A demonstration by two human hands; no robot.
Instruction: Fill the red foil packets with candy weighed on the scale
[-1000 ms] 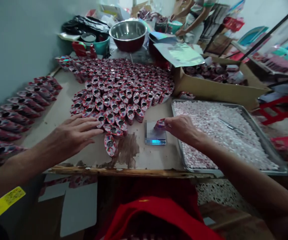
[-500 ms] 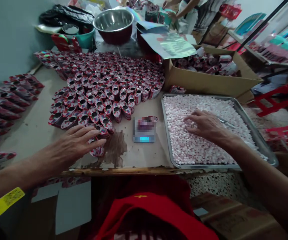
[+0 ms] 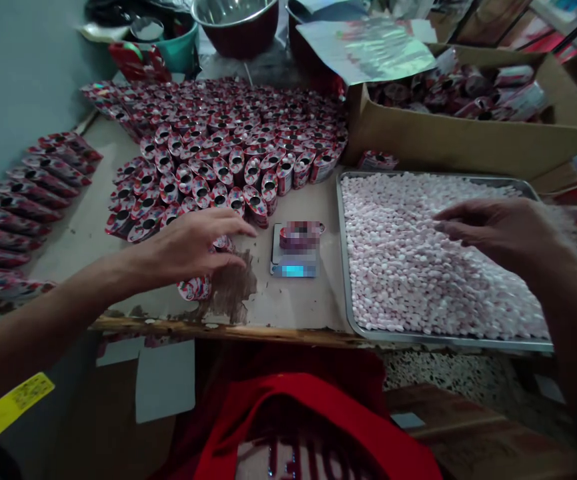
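My left hand (image 3: pixel 198 243) reaches over the table with its fingers and thumb apart, holding nothing. Beneath and beside it stand a few small printed pouches (image 3: pixel 195 288). Right of its fingertips is a small digital scale (image 3: pixel 295 267) with a lit blue display. One red-and-purple pouch (image 3: pixel 298 235) rests on the scale, partly blurred. Over the right part of a metal tray (image 3: pixel 347 267) hangs my right hand (image 3: pixel 503 233), fingers curled towards the thumb. Anything inside that hand is hidden. White and pale pink tablets (image 3: pixel 408 267) fill the tray.
Many open-topped pouches (image 3: pixel 228 143) stand packed in rows behind the scale, with another row (image 3: pixel 28 207) at far left. A cardboard box (image 3: pixel 458 143) of more containers sits behind the tray. Metal bowl (image 3: pixel 235 27) and teal basin (image 3: pixel 178 53) stand at the back.
My left hand has lifted off the nearby pouches and moved right, its fingers opening. My right hand has moved right across the tray, its fingers drawing together. The view has shifted.
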